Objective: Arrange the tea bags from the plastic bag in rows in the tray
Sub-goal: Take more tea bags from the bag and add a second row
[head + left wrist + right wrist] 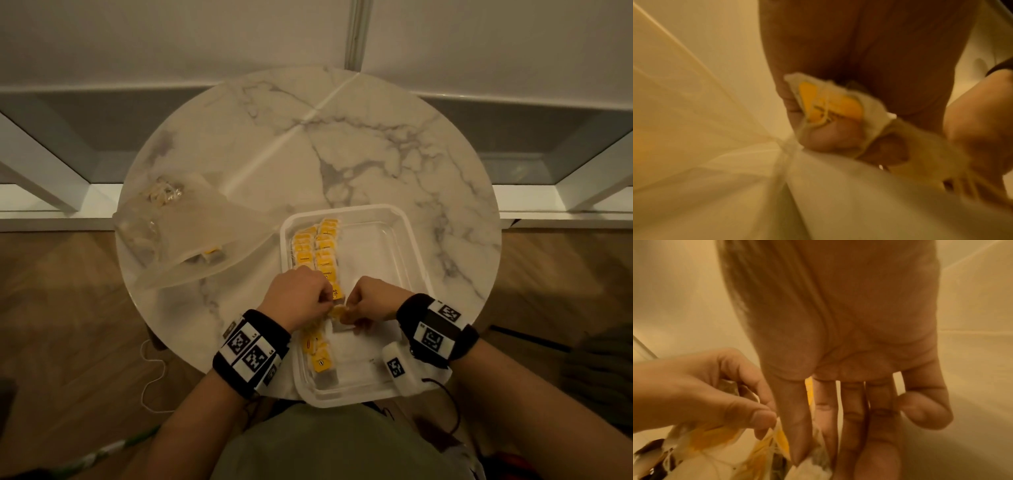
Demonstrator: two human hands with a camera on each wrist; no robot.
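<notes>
A clear plastic tray (412,240) sits at the near middle of the round table. Tea bags with yellow tags (317,250) lie in two rows along its left side, and more tea bags (318,353) lie nearer me. Both hands meet over the tray. My left hand (327,301) and right hand (352,305) each pinch part of a small clump of tea bags (339,312) between them. In the left wrist view, the left hand (807,123) grips a yellow-tagged bag (830,104). The right wrist view shows the right hand (812,451) pinching a bag (783,439) between thumb and fingers. The plastic bag (191,236) lies to the left with a few bags inside.
The marble table (342,137) stands against a white wall, with wooden floor on both sides. The tray's right half (376,257) holds no bags. The plastic bag overhangs the table's left edge. A thin white cord (154,377) lies on the floor at the left.
</notes>
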